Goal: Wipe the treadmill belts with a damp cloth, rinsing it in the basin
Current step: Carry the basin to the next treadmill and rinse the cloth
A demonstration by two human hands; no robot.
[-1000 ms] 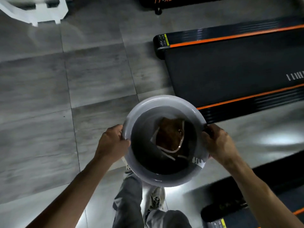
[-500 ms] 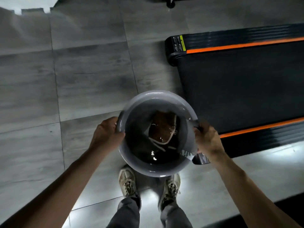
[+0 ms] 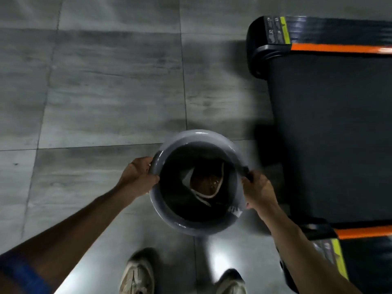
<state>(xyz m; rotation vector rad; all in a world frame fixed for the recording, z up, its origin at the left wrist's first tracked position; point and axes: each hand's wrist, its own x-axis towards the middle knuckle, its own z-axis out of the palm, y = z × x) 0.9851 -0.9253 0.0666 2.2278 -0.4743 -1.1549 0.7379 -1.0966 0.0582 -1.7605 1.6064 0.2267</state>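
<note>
Here, basin gripped at both rims, treadmill belt edge just beside

I hold the basin out in front of me, my left hand on its left rim, my right hand on its right. The cloth lies inside it. The treadmill lies to my right, the floor ahead, my shoes below the basin.

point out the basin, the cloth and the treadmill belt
basin [image 3: 167, 219]: head view, on the bare grey rim at the lower left.
cloth [image 3: 204, 181]: head view, on the brown middle, inside the basin.
treadmill belt [image 3: 335, 134]: head view, on the black running surface.
</note>
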